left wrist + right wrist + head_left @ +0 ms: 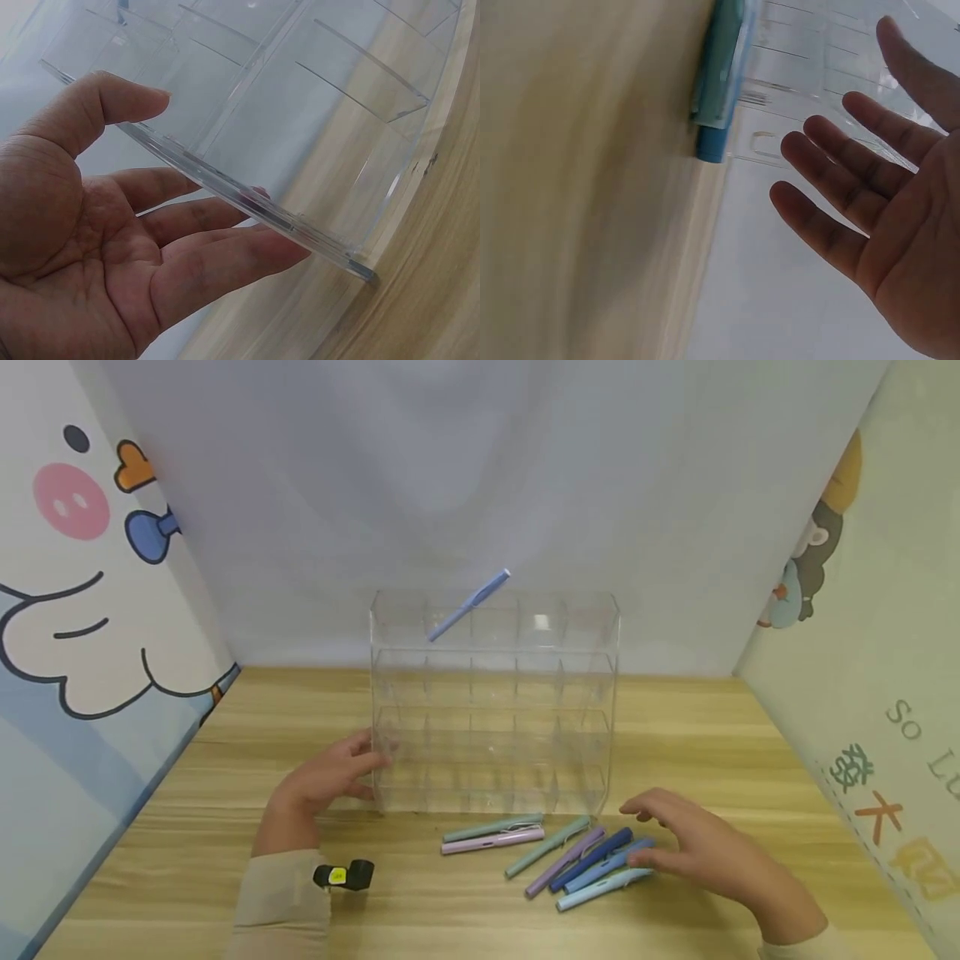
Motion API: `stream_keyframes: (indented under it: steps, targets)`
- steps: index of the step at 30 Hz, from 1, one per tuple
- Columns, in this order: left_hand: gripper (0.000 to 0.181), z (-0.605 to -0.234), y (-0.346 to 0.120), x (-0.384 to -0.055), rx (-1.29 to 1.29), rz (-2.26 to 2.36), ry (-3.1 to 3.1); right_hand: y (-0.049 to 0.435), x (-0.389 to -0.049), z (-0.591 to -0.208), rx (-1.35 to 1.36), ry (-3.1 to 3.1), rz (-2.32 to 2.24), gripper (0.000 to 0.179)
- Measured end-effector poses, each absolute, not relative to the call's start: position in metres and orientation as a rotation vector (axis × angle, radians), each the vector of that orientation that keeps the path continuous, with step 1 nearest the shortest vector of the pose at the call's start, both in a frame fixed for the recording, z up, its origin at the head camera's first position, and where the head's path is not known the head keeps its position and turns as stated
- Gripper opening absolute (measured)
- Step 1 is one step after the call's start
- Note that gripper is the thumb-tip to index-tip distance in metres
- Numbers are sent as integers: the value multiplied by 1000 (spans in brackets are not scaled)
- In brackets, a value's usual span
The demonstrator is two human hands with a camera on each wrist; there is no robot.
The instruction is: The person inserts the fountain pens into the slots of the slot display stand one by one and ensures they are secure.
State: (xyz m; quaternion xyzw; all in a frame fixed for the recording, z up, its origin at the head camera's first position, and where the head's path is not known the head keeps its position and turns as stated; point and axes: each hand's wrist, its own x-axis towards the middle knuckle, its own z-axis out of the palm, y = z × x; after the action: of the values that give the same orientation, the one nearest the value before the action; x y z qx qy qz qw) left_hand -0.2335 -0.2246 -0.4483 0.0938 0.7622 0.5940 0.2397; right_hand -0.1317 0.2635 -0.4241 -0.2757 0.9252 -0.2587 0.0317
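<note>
A clear acrylic rack [491, 722] with rows of small compartments stands upright on the table. Beside its left wall is my left hand [330, 774], fingers extended along the panel edge; in the left wrist view the thumb [131, 101] overlaps the panel. A periwinkle pen [468, 606] slants across the rack's top tier. In front lie several capped pens, among them a pale pink pen [491, 842], a purple pen [564, 862], a dark blue pen [591, 860] and a light blue pen [603, 889]. My right hand [708, 847] hovers at their right ends, fingers spread and holding nothing.
The wooden table [187, 843] runs back to a pale grey backdrop [495, 477]. Cartoon-printed panels, a left panel [97, 610] and a right panel [862, 677], flank it. A black strap piece [343, 874] with a yellow label sits at my left cuff.
</note>
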Motion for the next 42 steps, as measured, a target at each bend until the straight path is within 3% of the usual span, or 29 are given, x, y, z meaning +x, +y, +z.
stream_keyframes:
  steps: [26,42]
  targets:
    - [65,-445,-223,-231,280,1623,2102,255,-130,-455,-970,2891,-166,21]
    - [67,-446,-222,-230,271,1650,2095,262,-137,-450,-1023,2804,-326,18]
